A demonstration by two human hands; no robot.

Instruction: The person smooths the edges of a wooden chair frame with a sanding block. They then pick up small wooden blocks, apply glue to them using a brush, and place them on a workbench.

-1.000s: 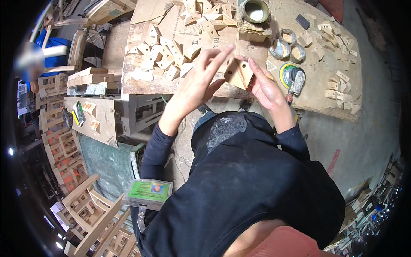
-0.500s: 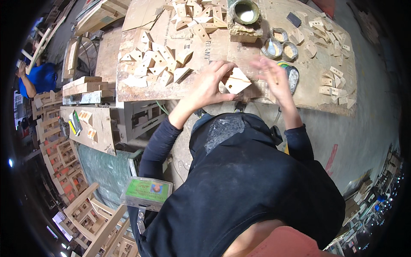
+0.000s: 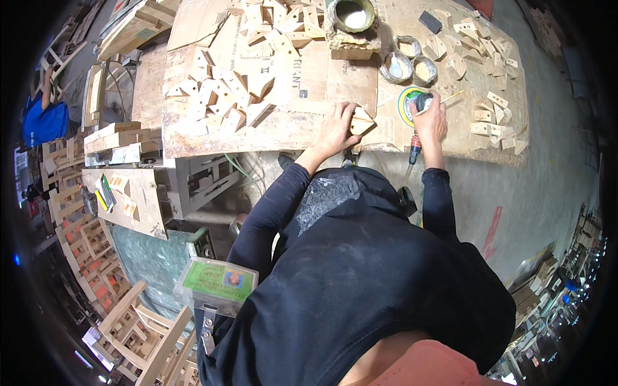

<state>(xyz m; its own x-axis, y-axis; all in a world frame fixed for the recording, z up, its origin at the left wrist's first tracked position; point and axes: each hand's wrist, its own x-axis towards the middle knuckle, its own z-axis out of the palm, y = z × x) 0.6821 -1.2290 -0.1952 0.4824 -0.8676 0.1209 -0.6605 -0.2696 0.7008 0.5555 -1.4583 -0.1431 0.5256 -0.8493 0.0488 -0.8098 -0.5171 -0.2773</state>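
At the near edge of the work table, my left hand [image 3: 338, 130] is closed around a small pale wooden block [image 3: 362, 121] with a pointed end. To its right, my right hand [image 3: 431, 122] grips a round-headed power sander [image 3: 423, 101]. The sander's disc shows a yellow, green and white face, tilted up towards the left. A red and black fitting [image 3: 414, 148] hangs below it, with a hose running down over the table edge. A thin pale stick [image 3: 454, 95] pokes out beside my right fingers; whether I hold it too, I cannot tell.
Drilled wooden blocks lie in piles at the left [image 3: 222, 96], the back [image 3: 283, 22] and the right [image 3: 496, 119]. A pot [image 3: 353, 16] stands on a crusted block beside several small bowls [image 3: 395, 67]. A person in blue [image 3: 45, 122] is at far left.
My right hand has come down onto the sander and lifted it, turning its disc up. My left hand still holds the wooden block, now turned. The whole view has shifted slightly.
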